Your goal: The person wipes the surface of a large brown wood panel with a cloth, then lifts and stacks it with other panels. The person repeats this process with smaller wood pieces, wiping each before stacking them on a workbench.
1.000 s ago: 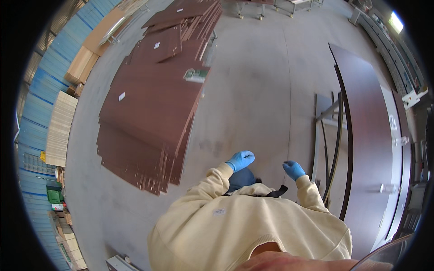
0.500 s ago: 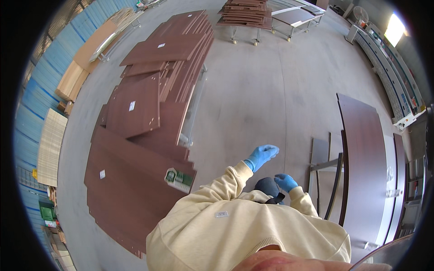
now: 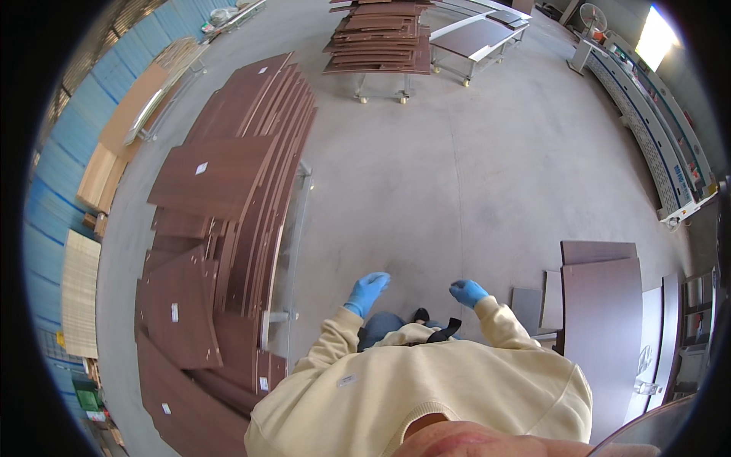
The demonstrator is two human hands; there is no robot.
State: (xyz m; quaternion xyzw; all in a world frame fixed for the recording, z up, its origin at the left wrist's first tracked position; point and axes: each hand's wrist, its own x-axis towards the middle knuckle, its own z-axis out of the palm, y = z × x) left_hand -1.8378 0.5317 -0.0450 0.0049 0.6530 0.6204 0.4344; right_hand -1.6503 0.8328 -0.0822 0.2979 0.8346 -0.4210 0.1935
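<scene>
My left hand (image 3: 368, 294), in a blue glove, hangs in front of my body above the concrete floor. Its fingers are loosely bent, open, and no object shows in them. Level with it on the other side is my right hand (image 3: 468, 293), also blue-gloved, half curled and open with nothing visible in it. Both hands are apart from any panel. Nearest my left arm is a long stack of dark brown panels (image 3: 217, 183), some lying askew, with small white labels. Beside my right arm stand large dark brown boards (image 3: 601, 320).
A wheeled cart (image 3: 381, 76) piled with brown panels stands ahead, next to a low wheeled table (image 3: 476, 36). A long machine (image 3: 647, 129) lines the right wall, with a fan (image 3: 592, 19) behind. Light boards (image 3: 80, 286) lean along the blue left wall.
I have moved forward and turned, so the panel stack and boards sit lower in view. My left hand has drawn back leftward; the right hand is a little higher.
</scene>
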